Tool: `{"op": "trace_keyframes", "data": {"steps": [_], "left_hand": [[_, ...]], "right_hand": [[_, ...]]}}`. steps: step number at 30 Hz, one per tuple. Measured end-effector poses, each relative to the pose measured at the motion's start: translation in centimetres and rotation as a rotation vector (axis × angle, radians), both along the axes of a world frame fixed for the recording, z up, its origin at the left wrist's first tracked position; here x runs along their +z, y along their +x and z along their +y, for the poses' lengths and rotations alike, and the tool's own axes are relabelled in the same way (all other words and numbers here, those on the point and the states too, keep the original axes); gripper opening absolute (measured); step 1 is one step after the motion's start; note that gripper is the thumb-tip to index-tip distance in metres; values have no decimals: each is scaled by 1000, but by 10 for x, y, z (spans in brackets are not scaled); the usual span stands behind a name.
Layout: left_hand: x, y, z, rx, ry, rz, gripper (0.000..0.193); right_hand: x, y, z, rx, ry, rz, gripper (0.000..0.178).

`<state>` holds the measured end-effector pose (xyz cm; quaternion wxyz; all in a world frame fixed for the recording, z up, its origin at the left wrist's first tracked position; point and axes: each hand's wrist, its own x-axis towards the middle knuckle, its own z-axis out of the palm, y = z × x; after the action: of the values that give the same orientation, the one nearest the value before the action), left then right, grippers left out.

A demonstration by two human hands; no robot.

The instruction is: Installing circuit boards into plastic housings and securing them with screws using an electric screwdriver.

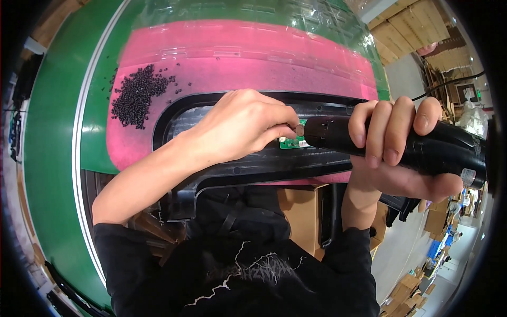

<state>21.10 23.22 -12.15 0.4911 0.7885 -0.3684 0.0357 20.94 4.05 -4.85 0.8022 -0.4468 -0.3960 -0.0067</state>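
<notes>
My right hand (pixel 393 137) is wrapped round a black electric screwdriver (pixel 449 145), held nearly level with its nose toward the left. The screwdriver's nose is right above a small green circuit board (pixel 288 143), hiding part of it. The board rests inside a long black plastic housing (pixel 232 170) with raised edges. From the left, my left hand (pixel 248 121) reaches over the housing, thumb and forefinger pinched together at the screwdriver's tip and the board's edge. What lies between those fingertips is too small to tell.
Left of the housing, a pile of small black screws (pixel 138 98) lies on a pink mat (pixel 222 71). Clear plastic trays (pixel 264 21) stand at the back of the green table (pixel 53 158). A cardboard box (pixel 301 211) sits below the near edge; stacked cartons (pixel 412 29) are at the far right.
</notes>
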Motion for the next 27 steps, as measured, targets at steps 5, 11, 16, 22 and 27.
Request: {"op": "trace_keyframes", "data": {"steps": [5, 11, 16, 22, 27], "left_hand": [[0, -2, -2, 88, 71, 4, 9], [7, -3, 0, 205, 107, 16, 20], [11, -3, -1, 249, 113, 61, 24], [-1, -1, 0, 217, -5, 39, 11], [-3, 0, 2, 136, 156, 52, 14]], "right_hand": [[-18, 0, 0, -74, -127, 42, 69], [-27, -11, 6, -90, -157, 225, 69], [-31, -17, 13, -199, -261, 258, 70], [-32, -6, 12, 27, -443, 131, 69], [-36, -17, 20, -185, -270, 276, 77]]}}
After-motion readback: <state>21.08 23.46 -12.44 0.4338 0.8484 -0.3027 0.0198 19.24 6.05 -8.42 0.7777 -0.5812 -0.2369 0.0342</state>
